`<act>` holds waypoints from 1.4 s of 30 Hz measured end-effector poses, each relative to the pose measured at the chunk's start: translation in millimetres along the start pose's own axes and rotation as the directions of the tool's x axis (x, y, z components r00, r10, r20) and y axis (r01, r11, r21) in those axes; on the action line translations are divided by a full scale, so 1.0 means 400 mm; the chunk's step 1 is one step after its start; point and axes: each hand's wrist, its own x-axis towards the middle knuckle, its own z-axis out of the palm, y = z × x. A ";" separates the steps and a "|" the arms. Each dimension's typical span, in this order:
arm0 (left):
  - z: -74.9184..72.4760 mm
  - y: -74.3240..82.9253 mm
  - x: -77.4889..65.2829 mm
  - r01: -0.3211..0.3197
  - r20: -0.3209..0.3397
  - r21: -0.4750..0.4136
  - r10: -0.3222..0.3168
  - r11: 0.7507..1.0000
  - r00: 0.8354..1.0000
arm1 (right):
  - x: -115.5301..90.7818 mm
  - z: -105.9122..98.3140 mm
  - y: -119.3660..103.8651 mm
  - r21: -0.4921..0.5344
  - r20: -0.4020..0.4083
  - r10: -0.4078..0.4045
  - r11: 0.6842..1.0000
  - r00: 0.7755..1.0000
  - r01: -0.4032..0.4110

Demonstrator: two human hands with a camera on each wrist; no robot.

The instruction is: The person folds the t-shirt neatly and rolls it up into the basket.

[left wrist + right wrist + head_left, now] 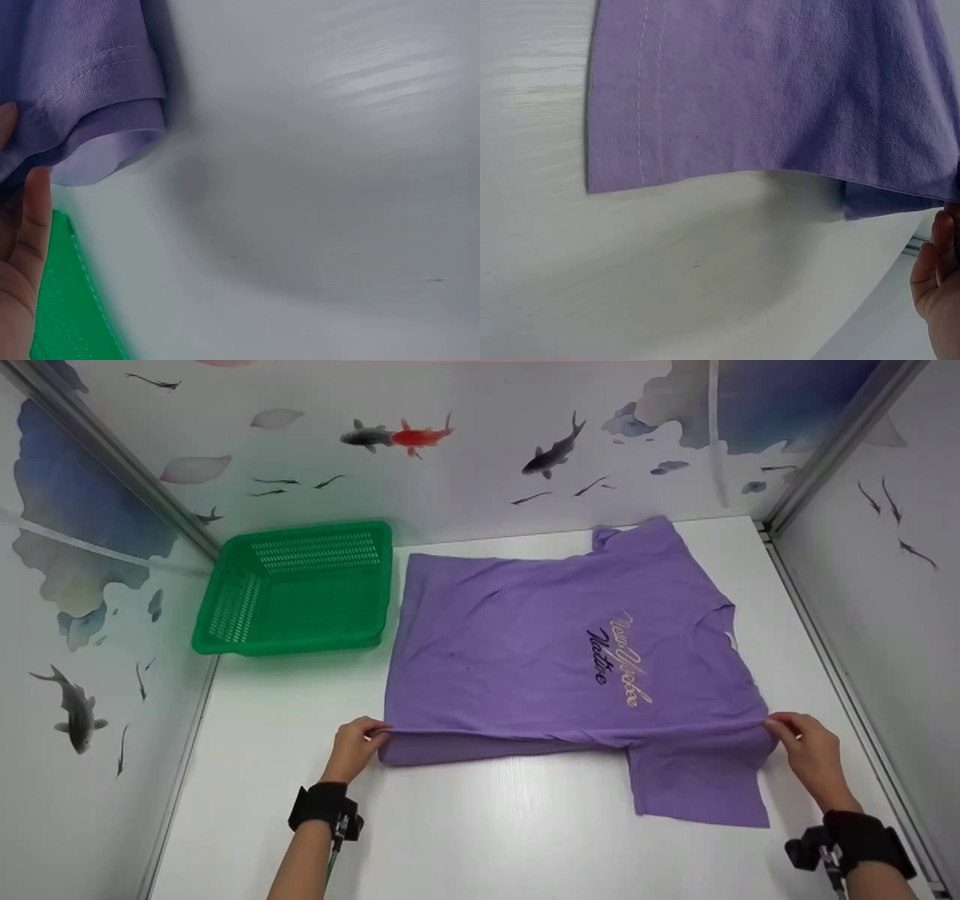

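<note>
A purple T-shirt (510,652) lies sideways across the white table, its hem to the left and its neckline to the right. My left hand (355,748) pinches the hem near its front corner. At the shoulder end, my right hand (814,754) pinches the cloth. Between the two hands the front layer is drawn up into a straight ridge, with a strip of the lower layer showing below it. The near sleeve (697,787) hangs toward me and lies flat. In the left wrist view, the stitched hem (97,82) curls open beside my fingers.
A green plastic basket (300,649) with slotted walls stands at the back left, close to the shirt's hem. Printed panels with fish (555,450) enclose the white table (487,840) at the back and sides, with metal rails (847,682) along the edges.
</note>
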 end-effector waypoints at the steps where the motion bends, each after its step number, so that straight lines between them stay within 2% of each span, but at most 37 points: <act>1: 0.000 0.000 0.009 0.013 0.003 0.001 -0.013 1.000 1.000 | 0.011 0.003 -0.002 0.002 0.002 -0.004 1.000 1.000 0.004; 6: 0.009 -0.007 0.054 0.070 0.003 0.015 -0.070 0.997 0.998 | 0.059 0.025 -0.006 0.013 0.008 -0.008 1.000 1.000 0.008; 12: 0.031 -0.013 0.092 0.162 -0.016 0.000 -0.162 0.987 0.987 | 0.099 0.051 -0.009 0.007 0.039 0.070 0.997 0.997 -0.070; 16: 0.053 -0.016 0.107 0.231 -0.034 0.022 -0.230 0.973 0.972 | 0.120 0.075 -0.009 -0.006 0.057 0.114 0.993 0.992 -0.114; 23: 0.091 -0.004 0.132 0.336 -0.104 0.070 -0.328 0.939 0.939 | 0.149 0.116 -0.018 -0.043 0.016 0.133 0.990 0.991 -0.132; 29: 0.118 0.004 0.150 0.353 -0.179 0.141 -0.327 0.925 0.928 | 0.156 0.131 -0.023 -0.084 0.017 0.204 0.976 0.979 -0.202; 33: 0.133 0.006 0.151 0.364 -0.231 0.181 -0.321 0.914 0.919 | 0.156 0.136 -0.021 -0.106 0.050 0.224 0.970 0.973 -0.218; 39: 0.136 0.018 0.150 0.393 -0.264 0.220 -0.333 0.893 0.905 | 0.165 0.142 -0.019 -0.183 0.220 0.214 0.967 0.952 -0.175; 42: 0.134 0.023 0.146 0.388 -0.254 0.227 -0.330 0.894 0.909 | 0.160 0.141 -0.026 -0.191 0.232 0.211 0.967 0.950 -0.168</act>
